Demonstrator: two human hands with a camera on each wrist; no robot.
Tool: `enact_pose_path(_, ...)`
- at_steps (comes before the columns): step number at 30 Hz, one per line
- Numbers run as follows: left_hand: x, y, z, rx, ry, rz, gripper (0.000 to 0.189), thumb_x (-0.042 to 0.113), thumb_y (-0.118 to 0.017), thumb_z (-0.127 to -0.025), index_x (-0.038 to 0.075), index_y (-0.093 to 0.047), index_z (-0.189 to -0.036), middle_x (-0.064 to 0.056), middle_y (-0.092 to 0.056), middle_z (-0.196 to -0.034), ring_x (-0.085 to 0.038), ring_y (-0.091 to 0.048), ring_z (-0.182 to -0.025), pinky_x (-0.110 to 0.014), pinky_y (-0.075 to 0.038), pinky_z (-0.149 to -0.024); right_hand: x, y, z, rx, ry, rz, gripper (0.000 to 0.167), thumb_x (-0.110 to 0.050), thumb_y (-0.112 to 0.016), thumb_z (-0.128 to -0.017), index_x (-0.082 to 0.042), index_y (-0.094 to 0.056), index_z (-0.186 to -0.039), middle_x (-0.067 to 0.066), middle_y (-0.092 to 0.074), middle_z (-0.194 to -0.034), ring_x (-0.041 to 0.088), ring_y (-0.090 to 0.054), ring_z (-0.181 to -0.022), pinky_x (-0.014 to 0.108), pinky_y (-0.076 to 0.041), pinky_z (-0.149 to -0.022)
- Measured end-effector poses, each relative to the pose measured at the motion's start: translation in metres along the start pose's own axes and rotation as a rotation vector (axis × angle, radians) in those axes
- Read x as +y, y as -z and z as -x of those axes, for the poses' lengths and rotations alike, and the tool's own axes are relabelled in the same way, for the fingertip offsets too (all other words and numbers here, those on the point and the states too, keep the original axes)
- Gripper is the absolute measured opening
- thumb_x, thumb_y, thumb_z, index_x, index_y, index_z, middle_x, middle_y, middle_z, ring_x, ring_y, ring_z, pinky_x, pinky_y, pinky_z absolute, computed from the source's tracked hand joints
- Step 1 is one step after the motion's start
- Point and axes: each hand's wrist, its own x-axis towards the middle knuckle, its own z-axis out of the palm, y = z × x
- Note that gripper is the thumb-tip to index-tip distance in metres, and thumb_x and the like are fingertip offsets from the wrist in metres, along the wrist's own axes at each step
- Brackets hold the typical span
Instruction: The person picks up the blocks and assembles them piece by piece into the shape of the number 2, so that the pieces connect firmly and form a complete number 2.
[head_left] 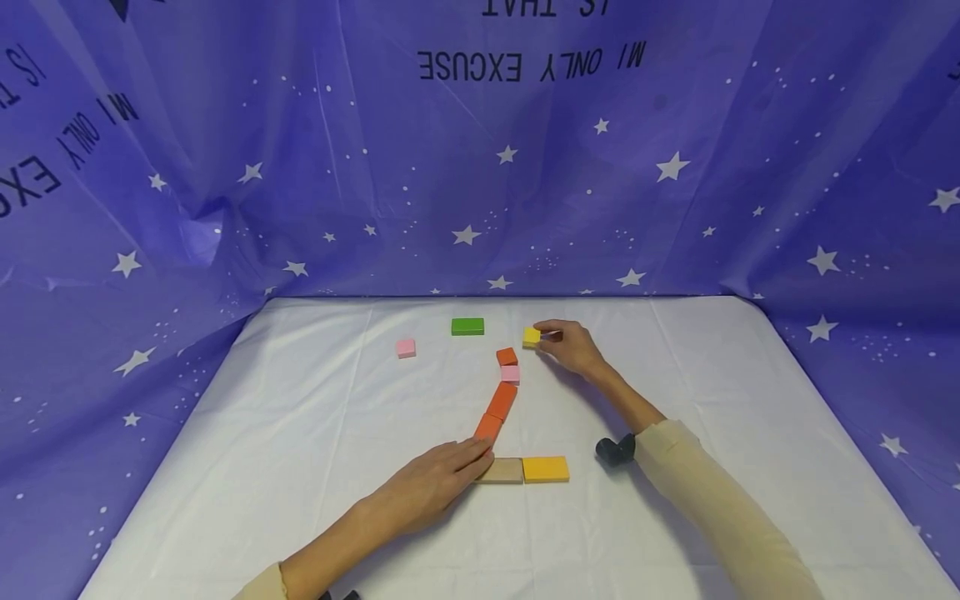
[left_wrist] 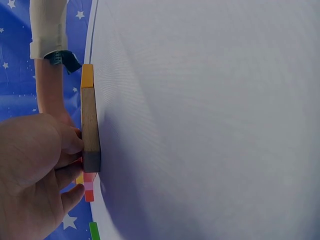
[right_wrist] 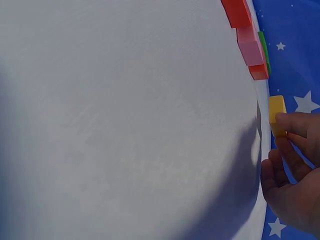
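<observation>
Both hands engaged: right hand (head_left: pixel 572 346) pinching, left hand (head_left: pixel 427 490) resting.
Right thumb and fingers hold a yellow block (head_left: pixel 530 337) near the far end of a block row (head_left: pixel 502 401); left fingers, loosely extended, touch the near red block (head_left: pixel 488 427) beside a wooden block (head_left: pixel 504 471). White tablecloth (head_left: pixel 337 433): lightly creased; purple star-printed curtain (head_left: pixel 420 150) with dark lettering (head_left: pixel 470 67) walls the back and sides.

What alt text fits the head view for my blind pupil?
A person's right hand pinches a yellow block near a bent row of coloured blocks on white cloth; the left hand partly covers the row. A green block and pink block lie apart.
</observation>
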Motion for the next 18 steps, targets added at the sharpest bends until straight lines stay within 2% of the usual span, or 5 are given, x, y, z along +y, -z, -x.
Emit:
enact_pose_path(11,-0.001,-0.002,0.0,0.0,0.0,0.001,0.048,0.005,-0.068,-0.092,-0.002,-0.057,-0.138,-0.017,-0.053,-0.143,-0.027,-0.051,-0.131,-0.039,-0.045,-0.104,-0.01,-0.009,-0.013,-0.062,0.06,-0.025,0.039,-0.005,-0.069,-0.091,-0.001,-0.065,-0.13,0.019,-0.065,-0.125,0.033,-0.063,-0.109,0.042,-0.052,-0.093)
enact_pose_path(18,-0.001,-0.003,0.0,-0.014,0.008,0.011,0.048,0.005,-0.067,-0.093,-0.002,-0.056,-0.139,-0.017,-0.052,-0.145,-0.026,-0.05,-0.133,-0.039,-0.044,-0.106,-0.013,-0.014,-0.022,-0.105,0.049,-0.052,0.038,-0.006,-0.069,-0.092,-0.002,-0.066,-0.13,0.018,-0.063,-0.129,0.035,-0.063,-0.112,0.042,-0.052,-0.094)
